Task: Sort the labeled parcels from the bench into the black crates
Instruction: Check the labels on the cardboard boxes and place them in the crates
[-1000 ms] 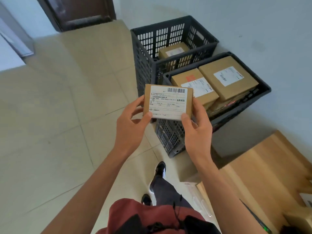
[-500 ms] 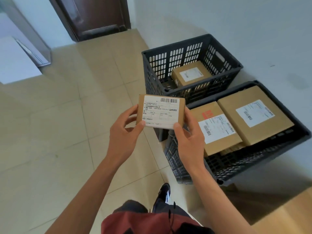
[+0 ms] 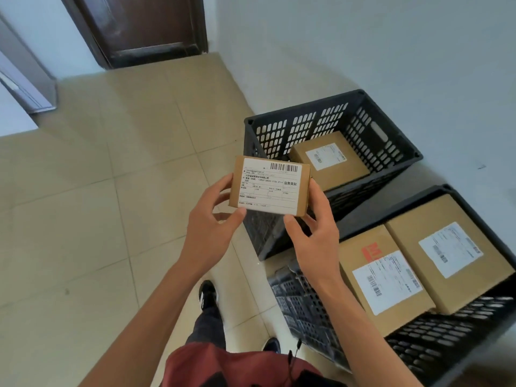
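Since the earlier frames the view has closed in on the crates, which now sit lower and further right, and the parcel is held up over the near left corner of the far crate. The left hand pinches the parcel's left edge, thumb at the bottom corner and fingers curled behind. The right hand pinches its right edge the same way, label facing up. One box lies in the far crate. The near crate, touching the far one, holds two labeled boxes side by side, one left of the other. Both crates stand on the floor against the wall.
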The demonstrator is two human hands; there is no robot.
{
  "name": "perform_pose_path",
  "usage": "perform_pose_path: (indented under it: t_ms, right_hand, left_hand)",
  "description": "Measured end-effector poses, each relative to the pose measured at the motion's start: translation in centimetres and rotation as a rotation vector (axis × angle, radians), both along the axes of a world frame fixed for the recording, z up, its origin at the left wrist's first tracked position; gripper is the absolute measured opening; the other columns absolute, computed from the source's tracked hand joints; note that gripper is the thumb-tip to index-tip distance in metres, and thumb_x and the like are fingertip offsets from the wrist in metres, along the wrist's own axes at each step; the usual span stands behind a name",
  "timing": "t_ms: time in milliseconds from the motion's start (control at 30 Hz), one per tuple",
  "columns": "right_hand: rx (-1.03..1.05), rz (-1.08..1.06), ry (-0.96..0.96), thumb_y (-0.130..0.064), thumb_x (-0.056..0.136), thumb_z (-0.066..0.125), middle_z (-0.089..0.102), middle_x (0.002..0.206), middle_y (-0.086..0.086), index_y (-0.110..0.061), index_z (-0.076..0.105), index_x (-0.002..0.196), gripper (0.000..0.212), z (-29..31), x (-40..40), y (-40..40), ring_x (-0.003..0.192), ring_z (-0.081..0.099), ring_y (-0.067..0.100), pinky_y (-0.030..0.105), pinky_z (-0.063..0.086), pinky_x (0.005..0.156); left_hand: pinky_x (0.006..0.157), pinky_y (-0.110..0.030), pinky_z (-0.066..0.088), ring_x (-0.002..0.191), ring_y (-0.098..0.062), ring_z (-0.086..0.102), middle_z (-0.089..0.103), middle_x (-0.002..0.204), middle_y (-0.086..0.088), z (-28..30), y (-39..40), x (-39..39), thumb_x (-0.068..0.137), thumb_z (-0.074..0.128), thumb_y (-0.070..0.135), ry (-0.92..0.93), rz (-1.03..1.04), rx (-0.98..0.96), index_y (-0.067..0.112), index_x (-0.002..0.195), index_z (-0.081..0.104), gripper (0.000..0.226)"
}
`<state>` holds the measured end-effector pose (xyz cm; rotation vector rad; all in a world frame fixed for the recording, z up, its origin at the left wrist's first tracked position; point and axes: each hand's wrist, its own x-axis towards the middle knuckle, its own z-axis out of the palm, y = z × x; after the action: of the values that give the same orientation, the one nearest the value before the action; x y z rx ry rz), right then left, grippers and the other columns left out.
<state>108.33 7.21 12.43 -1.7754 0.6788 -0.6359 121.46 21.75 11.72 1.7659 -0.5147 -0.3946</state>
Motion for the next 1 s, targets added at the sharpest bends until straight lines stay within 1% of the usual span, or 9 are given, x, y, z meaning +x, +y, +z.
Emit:
perform_pose_path:
  t_ms: [133,233,300,367,467,633,733,867,1000]
  right_hand:
    - [-0.002,-0.052,0.028,-0.010,0.097,0.071,0.052,0.146,-0.032,-0.025,0.036,0.160,0.073,0.3,5.8,0.0,0.139,0.049,-0.001,0.040,0.049,0.113]
    - [0.005,-0.114,0.056,-0.013,0.098,0.071,0.050,0.142,-0.039,-0.028,0.034,0.161,0.075,0.5,8.7,-0.4,0.135,0.049,-0.006,0.030,0.049,0.112]
    - [0.036,-0.173,0.059,-0.012,0.098,0.070,0.051,0.145,-0.033,-0.030,0.035,0.161,0.074,0.5,9.7,-0.9,0.134,0.049,-0.009,0.022,0.049,0.109]
    - [0.074,-0.229,0.057,-0.010,0.098,0.069,0.052,0.146,-0.029,-0.031,0.036,0.160,0.074,0.6,10.2,-1.6,0.132,0.050,-0.011,0.017,0.049,0.106]
    - [0.086,-0.316,0.069,-0.010,0.098,0.069,0.053,0.143,-0.032,-0.033,0.036,0.160,0.073,0.4,10.4,-3.4,0.130,0.051,-0.011,0.021,0.049,0.109]
    - [0.091,-0.432,0.072,-0.012,0.099,0.068,0.054,0.147,-0.027,-0.032,0.033,0.161,0.074,-0.5,9.9,-7.6,0.138,0.048,-0.002,0.038,0.048,0.115]
    - [0.095,-0.480,0.072,-0.014,0.099,0.068,0.053,0.145,-0.033,-0.031,0.031,0.162,0.075,-0.9,9.5,-10.5,0.137,0.048,-0.005,0.037,0.047,0.115]
    - [0.084,-0.517,0.083,-0.018,0.100,0.068,0.055,0.147,-0.024,-0.034,0.032,0.161,0.073,-1.9,9.1,-14.0,0.132,0.052,-0.007,0.035,0.049,0.113]
    - [0.058,-0.504,0.090,-0.015,0.102,0.065,0.046,0.158,-0.021,-0.041,0.036,0.159,0.069,-3.2,9.0,-16.1,0.147,0.039,-0.001,0.029,0.047,0.114]
  left_hand:
    - [0.092,-0.033,0.060,0.129,-0.006,0.057,0.061,0.140,0.017,0.2,-0.4,6.4,0.095,0.071,0.007,0.031,-0.039,-0.040,0.030,0.150,0.050,0.063]
    - [0.092,-0.039,0.060,0.129,-0.009,0.059,0.063,0.139,0.016,0.2,-1.6,10.1,0.095,0.070,0.004,0.037,-0.087,-0.062,0.028,0.147,0.053,0.060]
    - [0.092,-0.038,0.060,0.129,-0.011,0.059,0.063,0.138,0.015,0.2,-3.1,11.9,0.096,0.069,0.005,0.033,-0.141,-0.054,0.028,0.147,0.054,0.057]
    - [0.091,-0.030,0.059,0.128,-0.008,0.059,0.064,0.138,0.016,0.0,-4.9,13.0,0.098,0.067,0.009,0.024,-0.188,-0.032,0.029,0.146,0.054,0.053]
    - [0.090,-0.020,0.056,0.126,-0.004,0.059,0.064,0.137,0.017,0.0,-8.1,14.0,0.100,0.065,0.012,0.028,-0.271,-0.022,0.030,0.145,0.056,0.049]
    - [0.086,-0.009,0.051,0.120,0.007,0.058,0.064,0.135,0.020,-0.4,-14.5,14.8,0.102,0.063,0.014,0.003,-0.410,0.014,0.035,0.144,0.056,0.048]
    - [0.087,-0.014,0.053,0.122,0.006,0.059,0.063,0.135,0.025,-0.4,-18.4,15.0,0.102,0.063,0.018,-0.020,-0.484,0.043,0.036,0.146,0.054,0.048]
    - [0.089,-0.015,0.054,0.122,0.009,0.057,0.062,0.135,0.025,-0.9,-22.7,15.4,0.102,0.063,0.022,-0.065,-0.549,0.093,0.037,0.146,0.054,0.047]
    - [0.087,-0.008,0.052,0.123,0.004,0.059,0.060,0.141,0.016,-1.9,-25.6,15.8,0.102,0.063,0.025,-0.095,-0.616,0.147,0.036,0.147,0.053,0.047]
